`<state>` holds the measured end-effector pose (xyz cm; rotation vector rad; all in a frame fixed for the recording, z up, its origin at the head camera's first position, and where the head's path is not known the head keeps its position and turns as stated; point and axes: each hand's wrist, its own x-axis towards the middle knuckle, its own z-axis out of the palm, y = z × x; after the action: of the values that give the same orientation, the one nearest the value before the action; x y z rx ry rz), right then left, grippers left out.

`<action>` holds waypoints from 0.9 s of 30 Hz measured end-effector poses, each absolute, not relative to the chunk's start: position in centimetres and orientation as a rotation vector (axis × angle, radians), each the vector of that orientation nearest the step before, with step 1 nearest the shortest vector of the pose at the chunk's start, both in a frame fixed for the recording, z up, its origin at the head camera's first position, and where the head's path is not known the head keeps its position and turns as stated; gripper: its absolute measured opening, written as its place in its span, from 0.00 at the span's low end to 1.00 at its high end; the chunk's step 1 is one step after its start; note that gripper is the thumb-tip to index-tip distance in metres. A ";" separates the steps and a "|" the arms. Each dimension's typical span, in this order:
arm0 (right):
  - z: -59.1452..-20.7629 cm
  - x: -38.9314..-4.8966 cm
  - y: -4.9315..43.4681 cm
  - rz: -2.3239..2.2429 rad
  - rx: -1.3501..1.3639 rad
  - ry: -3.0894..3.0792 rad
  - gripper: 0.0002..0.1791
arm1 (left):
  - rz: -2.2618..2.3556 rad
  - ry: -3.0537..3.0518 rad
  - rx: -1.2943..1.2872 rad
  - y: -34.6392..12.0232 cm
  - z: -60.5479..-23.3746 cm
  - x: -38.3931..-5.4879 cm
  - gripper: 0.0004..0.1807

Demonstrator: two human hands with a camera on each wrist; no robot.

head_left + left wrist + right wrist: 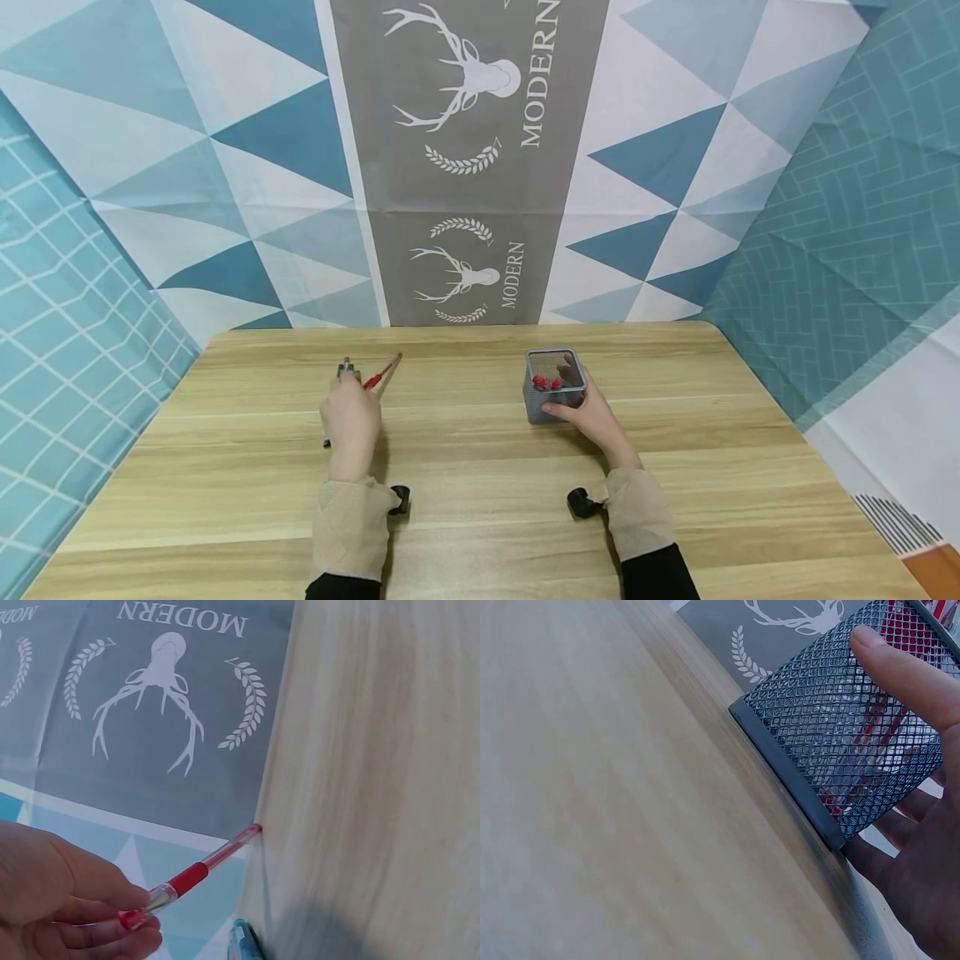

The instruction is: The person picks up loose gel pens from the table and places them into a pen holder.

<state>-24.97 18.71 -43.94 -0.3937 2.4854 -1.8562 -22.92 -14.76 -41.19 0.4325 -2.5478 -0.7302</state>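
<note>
Here, left hand (352,414) pinches red pen (189,877) near end, jutting forward-right; right hand (597,417) grips mesh holder (536,404).

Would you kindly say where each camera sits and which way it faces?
Head: worn there, facing forward and down at the table; left hand and right hand show.
Left wrist: worn there, facing the red pen; left hand partly shows.
Right wrist: worn there, facing the mesh holder; right hand partly shows.
Head and left wrist share the red pen.
</note>
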 end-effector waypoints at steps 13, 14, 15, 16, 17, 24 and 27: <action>-44.0 -25.1 18.8 -1.846 -0.396 2.491 0.49 | -0.872 -2.303 0.369 -14.5 -39.8 -22.7 0.06; -44.0 -25.1 18.8 -1.846 -0.396 2.491 0.49 | -0.877 -2.301 0.368 -14.4 -39.7 -22.7 0.06; -44.0 -25.1 18.8 -1.846 -0.398 2.491 0.49 | -0.881 -2.302 0.368 -14.4 -39.5 -22.6 0.06; -44.0 -25.1 18.8 -1.848 -0.397 2.489 0.49 | -0.886 -2.305 0.369 -14.4 -39.4 -22.6 0.07; -44.1 -25.1 18.8 -1.850 -0.396 2.487 0.49 | -0.887 -2.308 0.368 -14.4 -39.3 -22.5 0.07; -44.1 -25.1 18.8 -1.848 -0.394 2.487 0.49 | -0.875 -2.269 0.342 -14.2 -38.6 -22.3 0.06; -44.1 -25.1 18.8 -1.849 -0.397 2.488 0.49 | -0.881 -2.254 0.325 -14.1 -38.3 -22.3 0.05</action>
<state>-25.12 18.84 -44.09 -0.3971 2.4883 -1.8492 -22.27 -14.11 -38.27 0.3247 -2.2538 -0.8814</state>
